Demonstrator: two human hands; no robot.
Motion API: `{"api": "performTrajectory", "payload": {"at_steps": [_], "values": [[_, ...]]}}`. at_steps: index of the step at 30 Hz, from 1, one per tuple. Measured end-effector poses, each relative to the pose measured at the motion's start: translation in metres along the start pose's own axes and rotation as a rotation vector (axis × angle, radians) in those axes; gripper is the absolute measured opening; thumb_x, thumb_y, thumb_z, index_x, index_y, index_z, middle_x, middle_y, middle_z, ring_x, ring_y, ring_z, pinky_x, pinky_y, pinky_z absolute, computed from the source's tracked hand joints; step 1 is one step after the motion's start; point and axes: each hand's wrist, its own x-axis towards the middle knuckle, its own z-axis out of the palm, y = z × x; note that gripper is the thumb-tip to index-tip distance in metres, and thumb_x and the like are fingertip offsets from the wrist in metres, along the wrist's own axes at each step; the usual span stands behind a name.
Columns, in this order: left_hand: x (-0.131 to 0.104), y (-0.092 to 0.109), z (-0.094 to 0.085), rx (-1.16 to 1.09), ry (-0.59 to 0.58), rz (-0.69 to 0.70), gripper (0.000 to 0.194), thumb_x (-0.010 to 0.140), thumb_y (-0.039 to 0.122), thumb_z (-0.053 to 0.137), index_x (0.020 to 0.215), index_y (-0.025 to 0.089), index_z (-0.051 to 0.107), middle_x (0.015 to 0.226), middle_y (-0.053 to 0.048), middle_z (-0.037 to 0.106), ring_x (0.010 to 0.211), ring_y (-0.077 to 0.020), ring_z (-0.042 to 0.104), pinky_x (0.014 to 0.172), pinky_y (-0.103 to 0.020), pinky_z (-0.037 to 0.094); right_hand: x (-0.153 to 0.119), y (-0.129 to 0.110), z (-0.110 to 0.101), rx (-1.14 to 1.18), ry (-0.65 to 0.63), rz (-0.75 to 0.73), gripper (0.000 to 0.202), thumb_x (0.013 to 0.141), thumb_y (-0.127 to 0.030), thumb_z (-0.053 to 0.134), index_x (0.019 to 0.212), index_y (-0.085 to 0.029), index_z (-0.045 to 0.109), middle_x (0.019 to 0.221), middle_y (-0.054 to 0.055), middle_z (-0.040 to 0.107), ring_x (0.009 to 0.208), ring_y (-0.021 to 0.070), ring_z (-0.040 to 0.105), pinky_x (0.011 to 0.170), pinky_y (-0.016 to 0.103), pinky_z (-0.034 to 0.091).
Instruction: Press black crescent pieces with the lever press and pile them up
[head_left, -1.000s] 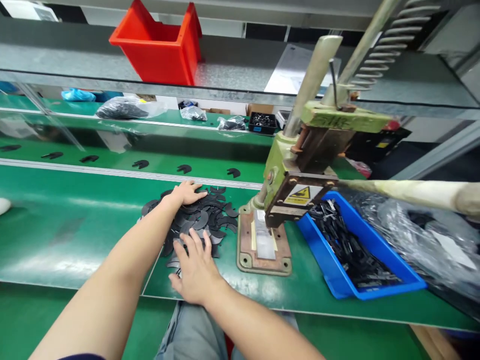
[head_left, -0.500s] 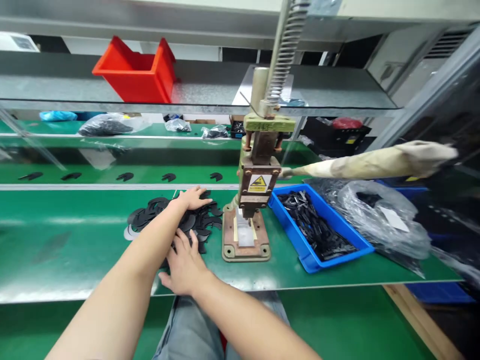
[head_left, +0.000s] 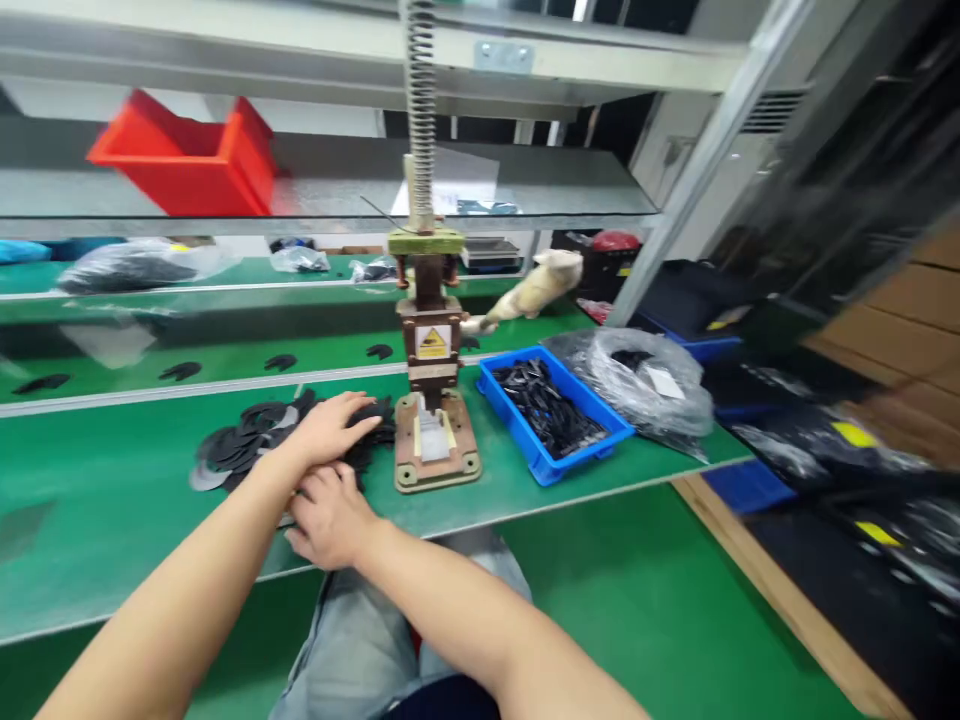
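A pile of flat black curved pieces point(head_left: 238, 436) lies on the green table, left of a hand press point(head_left: 431, 345). My left hand point(head_left: 334, 428) rests over the right part of the pile with its fingers spread toward the press. Just below it, my right hand point(head_left: 330, 515) touches the pile's near edge, its fingers apart and partly under my left wrist. Neither hand visibly grips a piece. To the right of the press stands a blue tray point(head_left: 541, 478) full of small black parts point(head_left: 551, 405).
Behind the table, black curved pieces point(head_left: 280, 362) lie in a row on a green strip. A red bin point(head_left: 187, 165) stands on the upper shelf. Clear plastic bags point(head_left: 652, 385) lie right of the tray. The press lever point(head_left: 536, 290) sticks out to the right.
The view has turned to the right, so the press and tray appear further left. My hands have drawn closer together over the pile. Pieces on the back strip appear shifted.
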Motion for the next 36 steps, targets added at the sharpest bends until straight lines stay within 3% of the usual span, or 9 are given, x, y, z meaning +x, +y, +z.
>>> {"api": "performTrajectory", "payload": {"at_steps": [1,5,8,11,15,20,27,32,36], "values": [[-0.015,0.0,0.0,-0.015,0.015,0.019,0.066,0.094,0.067,0.05,0.145,0.031,0.067,0.159,-0.007,0.061,0.151,-0.0322,0.051,0.128,-0.049,0.038,-0.011,0.0,-0.006,-0.006,0.01,-0.017,0.046,0.101,-0.047,0.051,0.136,-0.019,0.062,0.152,0.012,0.058,0.147,0.0286,0.042,0.126,0.052,0.032],[-0.088,-0.016,0.02,-0.097,0.375,-0.003,0.066,0.094,0.06,0.051,0.157,0.044,0.049,0.166,0.001,0.051,0.16,-0.0306,0.038,0.133,-0.053,0.032,-0.072,0.01,-0.06,-0.011,0.082,-0.003,0.036,0.106,-0.043,0.043,0.127,-0.031,0.07,0.143,-0.006,0.068,0.149,0.0136,0.045,0.128,0.036,0.03],[-0.142,-0.026,0.053,-0.104,0.526,0.01,0.078,0.087,0.053,0.061,0.162,0.053,0.04,0.168,0.005,0.048,0.16,-0.0346,0.036,0.13,-0.061,0.035,-0.122,0.044,-0.125,-0.086,0.109,0.227,0.036,0.108,-0.042,0.04,0.123,-0.037,0.073,0.13,-0.012,0.075,0.133,0.0066,0.058,0.123,0.028,0.034],[-0.168,-0.026,0.085,-0.032,0.502,0.037,0.073,0.088,0.053,0.062,0.158,0.035,0.051,0.163,-0.009,0.055,0.16,-0.0416,0.036,0.129,-0.066,0.033,-0.157,0.11,-0.188,-0.189,0.146,0.505,0.036,0.108,-0.031,0.042,0.122,-0.026,0.074,0.131,0.004,0.075,0.129,0.0187,0.061,0.117,0.041,0.043],[-0.157,-0.022,0.101,0.069,0.446,0.075,0.066,0.095,0.057,0.056,0.145,0.013,0.061,0.155,-0.024,0.057,0.16,-0.0472,0.031,0.126,-0.067,0.032,-0.183,0.199,-0.241,-0.308,0.077,0.818,0.029,0.104,-0.028,0.053,0.125,-0.019,0.071,0.126,0.012,0.074,0.119,0.0235,0.067,0.11,0.045,0.052],[-0.139,-0.014,0.099,0.113,0.405,0.037,0.063,0.1,0.057,0.051,0.146,0.014,0.06,0.157,-0.024,0.054,0.161,-0.0487,0.028,0.125,-0.07,0.031,-0.182,0.261,-0.248,-0.338,-0.147,0.987,0.039,0.1,-0.044,0.066,0.129,-0.018,0.065,0.133,0.009,0.068,0.119,0.0227,0.068,0.104,0.048,0.06],[-0.145,-0.014,0.097,0.019,0.558,-0.019,0.058,0.094,0.056,0.062,0.139,0.019,0.062,0.149,-0.02,0.061,0.158,-0.044,0.037,0.127,-0.064,0.034,-0.14,0.289,-0.227,-0.348,-0.344,1.072,0.043,0.099,-0.044,0.068,0.133,-0.017,0.063,0.135,0.011,0.066,0.119,0.0234,0.068,0.102,0.047,0.061],[-0.145,-0.016,0.097,-0.026,0.598,-0.016,0.047,0.093,0.051,0.067,0.129,0.02,0.067,0.144,-0.019,0.065,0.156,-0.0451,0.039,0.125,-0.065,0.037,-0.135,0.289,-0.232,-0.294,-0.243,1.081,0.043,0.099,-0.044,0.068,0.132,-0.017,0.064,0.133,0.011,0.067,0.117,0.0229,0.068,0.101,0.046,0.062],[-0.148,-0.012,0.093,-0.06,0.614,-0.012,0.04,0.093,0.046,0.07,0.125,0.021,0.069,0.141,-0.017,0.066,0.155,-0.0438,0.041,0.124,-0.064,0.039,-0.147,0.283,-0.253,-0.192,0.005,1.058,0.031,0.098,-0.041,0.069,0.116,-0.016,0.069,0.118,0.009,0.072,0.11,0.0216,0.07,0.1,0.045,0.06]]}}
